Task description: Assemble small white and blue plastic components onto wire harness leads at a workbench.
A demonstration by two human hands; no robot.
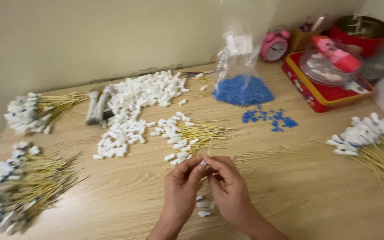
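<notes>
My left hand (181,189) and my right hand (228,189) meet near the table's front edge. Between their fingertips they pinch a small white plastic piece (203,163) with a thin yellow wire (209,149) rising from it. A few loose white pieces (203,206) lie on the table under my hands. Just beyond my fingers lies a bunch of yellow wires with white ends (187,133). A large heap of white pieces (134,102) spreads farther back.
Bundles of capped yellow wires lie at the left (27,186), back left (36,111) and right (374,142). A clear bag of blue bits (243,89) stands at the back, with loose blue bits (270,119) nearby. A red tin (321,95), pink clock (274,44) and red pot (363,31) crowd the back right.
</notes>
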